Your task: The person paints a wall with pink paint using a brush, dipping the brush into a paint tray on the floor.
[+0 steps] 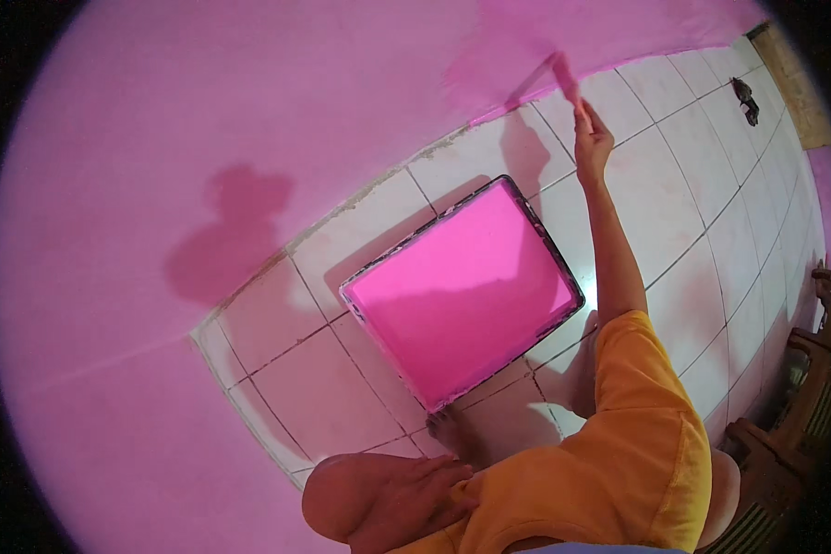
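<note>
My right arm is stretched far forward, and my right hand [594,143] is closed round the handle of a paintbrush [568,81]. The brush's pink-coated head is up against the low part of the pink wall [342,102], just above the floor line, where its shadow meets it. Wetter, darker pink shows on the wall around there. My left hand [425,499] lies flat on my bent knee, fingers stretched out and holding nothing. Between me and the wall, a rectangular black-rimmed tray [572,268] on the floor contains bright pink paint [462,286].
White floor tiles [674,185] with dark joints surround the tray. A small dark object [746,102] lies on the tiles at the far right. Brown slatted furniture [785,406] stands along the right edge. My bare foot [448,427] is close to the tray's near corner.
</note>
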Demonstrator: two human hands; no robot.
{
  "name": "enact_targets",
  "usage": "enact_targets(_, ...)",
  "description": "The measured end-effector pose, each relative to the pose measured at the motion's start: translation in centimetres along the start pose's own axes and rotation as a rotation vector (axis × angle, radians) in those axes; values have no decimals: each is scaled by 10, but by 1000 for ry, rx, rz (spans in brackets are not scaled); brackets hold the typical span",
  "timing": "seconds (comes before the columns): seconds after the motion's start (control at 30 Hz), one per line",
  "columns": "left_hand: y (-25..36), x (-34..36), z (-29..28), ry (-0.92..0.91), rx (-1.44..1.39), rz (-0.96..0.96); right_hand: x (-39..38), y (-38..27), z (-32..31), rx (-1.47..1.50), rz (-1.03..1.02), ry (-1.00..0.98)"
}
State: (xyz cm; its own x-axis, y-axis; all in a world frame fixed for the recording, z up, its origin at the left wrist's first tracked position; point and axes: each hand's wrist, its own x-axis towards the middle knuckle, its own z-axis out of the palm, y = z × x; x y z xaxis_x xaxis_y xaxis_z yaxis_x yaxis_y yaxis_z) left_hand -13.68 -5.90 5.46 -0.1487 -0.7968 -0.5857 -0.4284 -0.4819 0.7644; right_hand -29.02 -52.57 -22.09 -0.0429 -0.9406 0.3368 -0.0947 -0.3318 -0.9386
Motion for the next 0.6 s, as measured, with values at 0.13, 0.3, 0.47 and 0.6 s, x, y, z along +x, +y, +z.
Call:
enact_targets(0.13, 2, 3, -7, -19, -51, 48, -21, -13, 32, -4, 23, 138)
enact_targets(0.3, 5, 7, -18, -71, -64, 184, -123, -34, 81, -37, 193, -451)
enact_targets(0.47, 2, 14, -19, -149, -75, 229, -101, -21, 57, -36, 150, -525)
enact_targets(0.6, 2, 15, -19, -165, -65, 225, -29, 40, 14, -80, 80, -152)
